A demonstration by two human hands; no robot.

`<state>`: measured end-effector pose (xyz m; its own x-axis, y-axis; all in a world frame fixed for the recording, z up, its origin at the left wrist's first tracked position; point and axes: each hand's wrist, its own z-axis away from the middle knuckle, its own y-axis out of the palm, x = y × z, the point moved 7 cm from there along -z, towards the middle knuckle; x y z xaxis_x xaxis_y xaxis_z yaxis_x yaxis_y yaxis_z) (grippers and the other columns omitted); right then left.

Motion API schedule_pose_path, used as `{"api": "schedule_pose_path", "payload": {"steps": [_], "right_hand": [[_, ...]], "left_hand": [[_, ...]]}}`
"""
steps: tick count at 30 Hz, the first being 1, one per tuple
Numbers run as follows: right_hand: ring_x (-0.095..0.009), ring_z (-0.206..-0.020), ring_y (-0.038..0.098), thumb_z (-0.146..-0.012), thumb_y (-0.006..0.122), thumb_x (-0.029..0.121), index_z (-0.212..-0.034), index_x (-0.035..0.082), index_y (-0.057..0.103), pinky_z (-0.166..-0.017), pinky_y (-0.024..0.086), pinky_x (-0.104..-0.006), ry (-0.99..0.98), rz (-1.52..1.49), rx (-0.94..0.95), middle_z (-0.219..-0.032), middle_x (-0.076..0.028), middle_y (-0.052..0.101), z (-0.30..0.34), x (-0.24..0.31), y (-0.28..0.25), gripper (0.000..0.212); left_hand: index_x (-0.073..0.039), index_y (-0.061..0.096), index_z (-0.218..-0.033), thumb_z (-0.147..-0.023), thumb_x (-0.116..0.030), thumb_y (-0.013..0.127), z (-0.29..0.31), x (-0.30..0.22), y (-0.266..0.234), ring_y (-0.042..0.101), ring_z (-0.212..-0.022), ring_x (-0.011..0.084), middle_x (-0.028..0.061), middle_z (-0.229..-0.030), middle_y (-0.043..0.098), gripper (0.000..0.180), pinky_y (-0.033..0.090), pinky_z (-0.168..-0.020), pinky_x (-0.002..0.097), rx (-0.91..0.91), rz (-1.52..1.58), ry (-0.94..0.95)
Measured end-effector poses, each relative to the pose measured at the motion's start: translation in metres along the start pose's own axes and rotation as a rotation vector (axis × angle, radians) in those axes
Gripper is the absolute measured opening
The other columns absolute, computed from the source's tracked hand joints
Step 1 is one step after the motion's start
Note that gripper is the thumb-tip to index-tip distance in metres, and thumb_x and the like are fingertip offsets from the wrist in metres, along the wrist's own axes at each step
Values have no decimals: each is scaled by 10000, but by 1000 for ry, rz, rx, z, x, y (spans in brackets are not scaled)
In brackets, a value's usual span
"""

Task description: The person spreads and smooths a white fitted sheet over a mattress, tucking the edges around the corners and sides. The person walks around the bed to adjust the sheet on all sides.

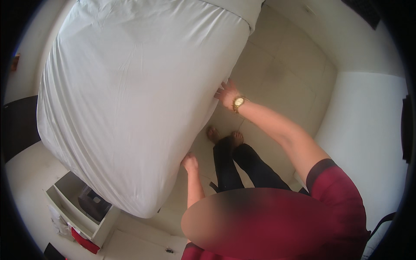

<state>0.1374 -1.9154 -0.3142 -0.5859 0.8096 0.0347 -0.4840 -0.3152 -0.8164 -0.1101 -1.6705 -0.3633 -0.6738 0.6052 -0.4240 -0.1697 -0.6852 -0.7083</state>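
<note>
A pale grey-white bed sheet (138, 95) covers a mattress and hangs down over its side. My right hand (227, 94), with a gold watch (238, 102) at the wrist, rests against the right side of the sheet, its fingers spread. Closer to the bed's near corner, my left hand (190, 162) is closed at the sheet's lower side edge. Its fingertips are partly hidden, but the cloth appears to be in its grip. Faint creases run over the top, and denser folds gather along the left side.
Light tiled floor (277, 78) runs along the bed's right side, where my feet (236, 138) stand. An open drawer (73, 212) holds a dark object, with a red cloth (84, 241) by it. A white wall (364, 117) rises at right.
</note>
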Motion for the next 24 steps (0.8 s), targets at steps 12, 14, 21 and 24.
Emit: {"api": "schedule_pose_path", "payload": {"steps": [12,14,21,24], "right_hand": [[-254,-1367,274,-956,333,222,-1433,130,302,-1137,156,-457,-29,-108,-30,-1460,-76,349,-48,-52,7,486],[-264,-1362,282,-948,347,208,-1424,118,319,-1137,152,-465,38,99,54,-1455,-89,355,-30,-83,0,485],[-271,-1296,377,-892,485,203,-1311,88,486,-1078,293,-410,81,-820,-462,-1394,-84,433,-96,-190,-28,434],[-266,-1188,494,-905,481,191,-1272,70,504,-1001,385,-368,-9,-670,-315,-1282,-79,538,-99,-195,-6,388]], "left_hand": [[19,348,-1377,-884,-397,513,3,-79,14,259,-1355,346,241,-1431,321,665,182,-1122,426,470,-170,-78],[30,317,-1387,-837,-370,590,22,-131,12,230,-1365,361,274,-1427,302,733,156,-1132,416,368,-115,130],[-91,458,-1332,-910,-385,483,-76,-181,65,359,-1293,369,153,-1392,422,514,286,-1072,445,278,-61,173],[-86,480,-1306,-910,-361,485,-83,-178,70,417,-1244,372,149,-1366,451,482,321,-1044,441,33,-117,282]]}}
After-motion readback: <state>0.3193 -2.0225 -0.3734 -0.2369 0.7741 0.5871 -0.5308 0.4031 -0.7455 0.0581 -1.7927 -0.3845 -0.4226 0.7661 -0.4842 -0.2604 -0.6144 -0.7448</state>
